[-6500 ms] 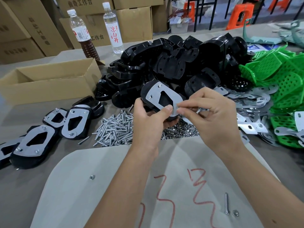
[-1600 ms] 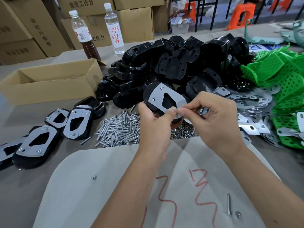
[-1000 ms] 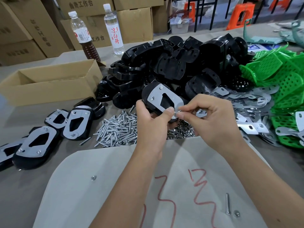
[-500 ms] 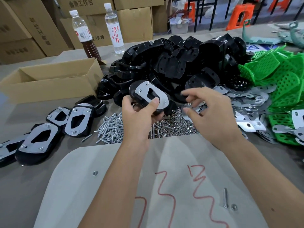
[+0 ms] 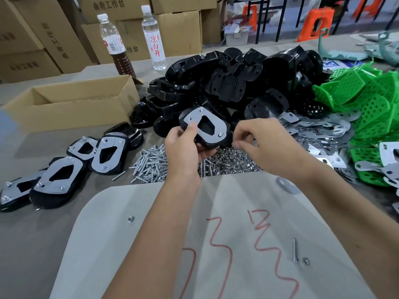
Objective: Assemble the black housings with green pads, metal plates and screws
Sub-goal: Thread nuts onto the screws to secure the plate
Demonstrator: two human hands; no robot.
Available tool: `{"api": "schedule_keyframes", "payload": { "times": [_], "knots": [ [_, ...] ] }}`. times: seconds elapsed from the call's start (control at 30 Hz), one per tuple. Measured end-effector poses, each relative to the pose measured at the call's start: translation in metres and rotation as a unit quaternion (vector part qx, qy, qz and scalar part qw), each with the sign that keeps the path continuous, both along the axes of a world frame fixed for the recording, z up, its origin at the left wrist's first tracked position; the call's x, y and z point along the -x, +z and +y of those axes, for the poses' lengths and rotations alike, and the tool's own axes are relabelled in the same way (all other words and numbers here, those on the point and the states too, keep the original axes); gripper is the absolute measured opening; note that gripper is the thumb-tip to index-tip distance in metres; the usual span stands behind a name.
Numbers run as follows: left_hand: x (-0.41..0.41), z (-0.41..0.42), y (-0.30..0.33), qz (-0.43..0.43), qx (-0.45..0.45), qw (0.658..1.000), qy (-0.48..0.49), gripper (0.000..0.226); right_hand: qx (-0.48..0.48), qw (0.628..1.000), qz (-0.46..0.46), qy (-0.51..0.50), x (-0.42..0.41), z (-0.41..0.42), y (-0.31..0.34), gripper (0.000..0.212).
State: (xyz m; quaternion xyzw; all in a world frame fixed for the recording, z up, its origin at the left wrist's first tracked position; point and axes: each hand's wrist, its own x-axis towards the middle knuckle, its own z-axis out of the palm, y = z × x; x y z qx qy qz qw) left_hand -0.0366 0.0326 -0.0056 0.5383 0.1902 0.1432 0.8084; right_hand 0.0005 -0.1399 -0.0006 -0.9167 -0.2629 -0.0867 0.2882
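From the head view, the left hand (image 5: 183, 145) grips a black housing (image 5: 207, 128) topped with a metal plate (image 5: 212, 121), thumb on the plate, fingers curled beneath, held above the screws (image 5: 151, 165) and nuts (image 5: 233, 158) heaped on the table (image 5: 26, 244). The right hand (image 5: 267, 145) hovers just beside it over the nuts, fingers curled; whether they pinch anything I cannot tell. Finished housings (image 5: 58, 180) lie left, green pads (image 5: 371, 113) right.

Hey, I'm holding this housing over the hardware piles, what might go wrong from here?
1. The left hand grips the housing by one edge only; it may slip and drop into the screws.
2. The right hand reaches over the nuts; it could scatter them or pinch up several.
3. A loose screw lies on the near board and may roll off.
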Motion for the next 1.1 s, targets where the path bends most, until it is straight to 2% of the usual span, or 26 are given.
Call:
{"api": "schedule_keyframes", "payload": {
  "times": [0.23,0.33,0.47,0.57,0.77,0.93,1.1],
  "knots": [
    [0.000,-0.003,-0.004,0.005,-0.060,0.998,0.006,0.019,-0.232,0.971,0.006,-0.063,0.005,-0.019,-0.021,0.010],
    [0.000,-0.007,-0.006,-0.003,-0.139,0.990,-0.007,0.021,-0.321,0.946,0.006,-0.049,0.003,-0.026,-0.016,0.010],
    [0.005,-0.024,-0.010,-0.025,-0.237,0.971,-0.025,0.018,-0.394,0.919,-0.008,-0.025,0.010,-0.019,-0.016,0.010],
    [0.009,-0.035,-0.010,-0.039,-0.279,0.958,-0.048,0.023,-0.397,0.918,-0.012,-0.001,0.013,-0.013,-0.015,0.016],
    [0.011,-0.039,-0.013,-0.056,-0.283,0.956,-0.057,0.027,-0.406,0.914,0.013,0.003,0.016,-0.008,-0.017,0.016],
    [0.011,-0.039,-0.015,-0.060,-0.278,0.954,-0.090,0.025,-0.368,0.929,-0.014,0.035,0.013,-0.012,-0.013,0.014],
    [0.009,-0.041,-0.019,-0.085,-0.337,0.932,-0.106,0.026,-0.343,0.938,-0.029,0.049,0.008,-0.018,-0.013,0.009]
  ]
}}
